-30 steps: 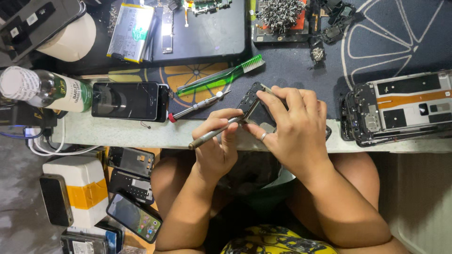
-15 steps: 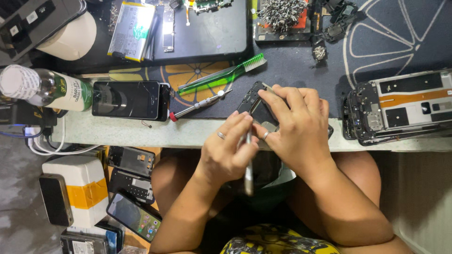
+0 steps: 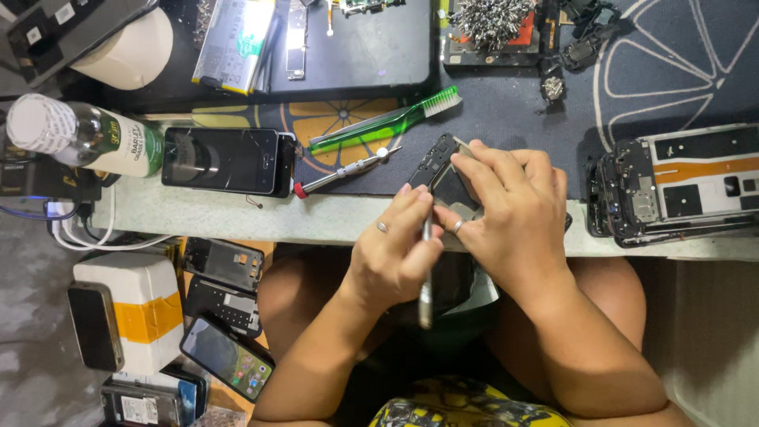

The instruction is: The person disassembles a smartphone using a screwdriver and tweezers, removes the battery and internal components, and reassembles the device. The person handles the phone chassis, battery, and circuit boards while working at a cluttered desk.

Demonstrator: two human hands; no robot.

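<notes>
My right hand grips a small dark phone frame at the front edge of the workbench, tilted up on its side. My left hand sits close beside it, with a ring on one finger. It pinches a thin metal tool near the tip. The tool's tip meets the lower part of the frame, and its handle points down toward my lap. The fingers of both hands touch around the frame.
On the dark mat lie a green toothbrush and a red-tipped screwdriver. A black phone and a bottle lie at left, an opened phone at right, and a pile of screws behind. Several phones and a white box lie below the bench.
My left hand has turned the metal tool from lying sideways, pointing left, to standing upright with the handle toward my lap. My right hand and the phone frame have stayed in place.
</notes>
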